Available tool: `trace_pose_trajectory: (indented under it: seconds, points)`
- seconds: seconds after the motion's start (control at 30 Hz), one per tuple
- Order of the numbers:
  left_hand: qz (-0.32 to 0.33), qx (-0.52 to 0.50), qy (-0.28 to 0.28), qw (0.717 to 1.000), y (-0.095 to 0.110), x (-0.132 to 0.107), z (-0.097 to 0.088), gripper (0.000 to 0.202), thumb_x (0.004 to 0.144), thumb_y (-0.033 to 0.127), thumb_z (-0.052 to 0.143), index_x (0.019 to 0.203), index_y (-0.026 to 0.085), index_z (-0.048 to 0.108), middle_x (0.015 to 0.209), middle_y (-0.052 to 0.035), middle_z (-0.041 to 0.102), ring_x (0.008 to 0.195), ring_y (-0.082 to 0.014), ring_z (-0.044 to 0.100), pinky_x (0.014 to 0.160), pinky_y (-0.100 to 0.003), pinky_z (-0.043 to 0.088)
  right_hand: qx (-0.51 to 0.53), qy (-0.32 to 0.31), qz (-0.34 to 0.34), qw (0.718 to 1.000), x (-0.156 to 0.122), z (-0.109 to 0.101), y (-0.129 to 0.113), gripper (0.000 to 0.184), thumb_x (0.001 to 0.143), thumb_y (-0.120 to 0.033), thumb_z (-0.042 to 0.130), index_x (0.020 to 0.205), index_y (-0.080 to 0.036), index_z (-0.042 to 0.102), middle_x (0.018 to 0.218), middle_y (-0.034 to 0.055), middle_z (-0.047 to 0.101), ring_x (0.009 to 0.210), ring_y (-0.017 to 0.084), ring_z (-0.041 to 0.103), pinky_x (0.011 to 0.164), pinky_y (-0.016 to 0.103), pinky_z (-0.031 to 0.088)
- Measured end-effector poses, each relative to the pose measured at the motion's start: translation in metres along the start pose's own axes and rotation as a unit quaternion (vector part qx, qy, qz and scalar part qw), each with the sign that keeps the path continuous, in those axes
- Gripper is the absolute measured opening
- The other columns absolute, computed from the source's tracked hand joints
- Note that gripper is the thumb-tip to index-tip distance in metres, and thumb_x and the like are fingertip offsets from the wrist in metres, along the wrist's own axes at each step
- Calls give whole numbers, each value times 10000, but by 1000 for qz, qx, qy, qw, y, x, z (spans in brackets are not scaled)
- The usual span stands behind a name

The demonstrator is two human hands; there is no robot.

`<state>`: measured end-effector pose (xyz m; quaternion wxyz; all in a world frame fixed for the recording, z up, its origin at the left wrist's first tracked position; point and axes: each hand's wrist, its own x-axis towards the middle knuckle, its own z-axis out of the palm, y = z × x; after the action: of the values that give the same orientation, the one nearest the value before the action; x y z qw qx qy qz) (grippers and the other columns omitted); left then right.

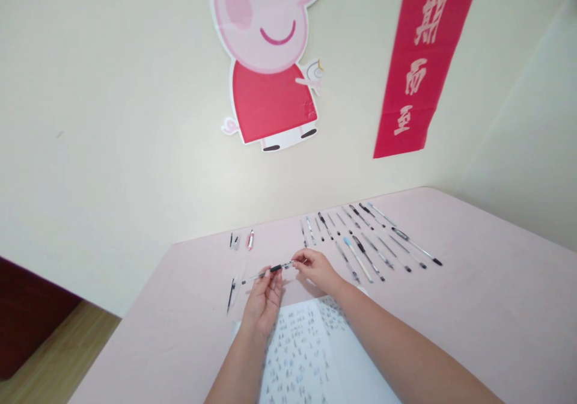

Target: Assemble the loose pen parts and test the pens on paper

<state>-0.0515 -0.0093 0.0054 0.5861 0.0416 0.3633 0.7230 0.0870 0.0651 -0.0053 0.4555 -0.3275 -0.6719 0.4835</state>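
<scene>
A pen [264,273] with a clear barrel and a black grip lies across the fingers of my left hand [265,296], which are closed around it. My right hand [315,267] pinches the pen's other end, where a small clear piece [288,264] shows at the fingertips. Whether that piece is a cap or part of the pen I cannot tell. Both hands are above the table, just beyond the written sheet [297,356]. A dark pen part [231,296] lies left of my left hand.
Several pens [365,258] lie in two slanted rows on the pink tablecloth [473,308] to the right. A pink-and-white item [250,240] and small dark pieces [231,240] lie at the back left. Behind the table stands a wall with a pig cutout [274,103] and a red banner [410,73].
</scene>
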Motion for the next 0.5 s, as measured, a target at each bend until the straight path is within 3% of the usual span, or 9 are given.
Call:
trace_pose_trajectory:
  seconds: [0.23,0.5]
  points:
    - [3,-1,0,1000,0,0,-1,203,824,-11,439,796,110,600,776,-89,688,736,-126,674,661,-204,560,43,-6,15,999,0,0,2,119,692,-246,615,770,-157,608,657,-5,587,581,102,516,564,226,419]
    - [-4,15,-12,1000,0,-2,0,191,815,-2,464,784,119,608,774,-81,694,728,-121,673,664,-190,556,17,-16,9,1000,-2,2,-5,88,709,-230,614,759,-158,619,657,-3,598,591,102,528,573,224,419]
